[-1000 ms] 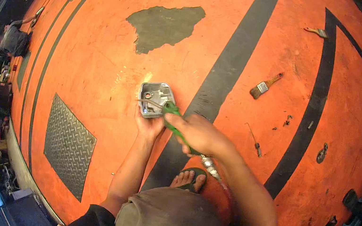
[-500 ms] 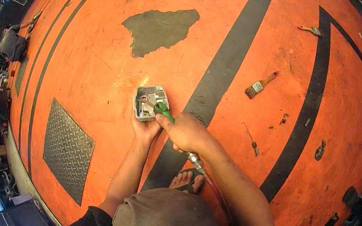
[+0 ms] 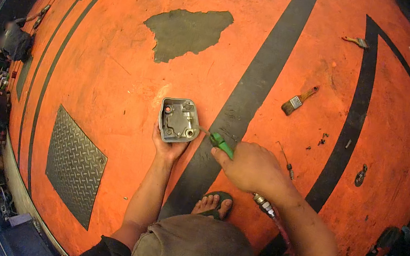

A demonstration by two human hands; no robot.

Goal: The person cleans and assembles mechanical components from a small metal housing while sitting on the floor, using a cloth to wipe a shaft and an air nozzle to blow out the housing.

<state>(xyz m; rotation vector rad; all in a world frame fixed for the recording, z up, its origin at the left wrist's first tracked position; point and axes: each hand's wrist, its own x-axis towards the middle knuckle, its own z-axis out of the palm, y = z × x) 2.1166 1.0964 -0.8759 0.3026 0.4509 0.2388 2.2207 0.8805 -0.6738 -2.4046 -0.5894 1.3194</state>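
Observation:
A squarish grey metal engine cover (image 3: pixel 180 121), hollow side up, rests in my left hand (image 3: pixel 169 149), whose fingers are mostly hidden beneath it. Raised bosses and holes show inside the cover. My right hand (image 3: pixel 252 167) is wrapped round a green air blow gun (image 3: pixel 222 145). Its thin nozzle points left toward the cover's right rim, at or just off it. From the gun's rear end a metal coupling (image 3: pixel 264 204) leads to a hose running down beside my right forearm.
On the orange floor lie a paintbrush (image 3: pixel 299 101), another brush (image 3: pixel 356 41), a thin wire tool (image 3: pixel 286 160), and small dark parts (image 3: pixel 361 176). A chequered metal plate (image 3: pixel 74 166) is set at left. A sandalled foot (image 3: pixel 212 205) is close below. Another person (image 3: pixel 16 39) works far left.
My right hand has drawn the blow gun to the right, out of the cover's hollow to beyond its rim. The cover stays in my left hand, shifted slightly right in view.

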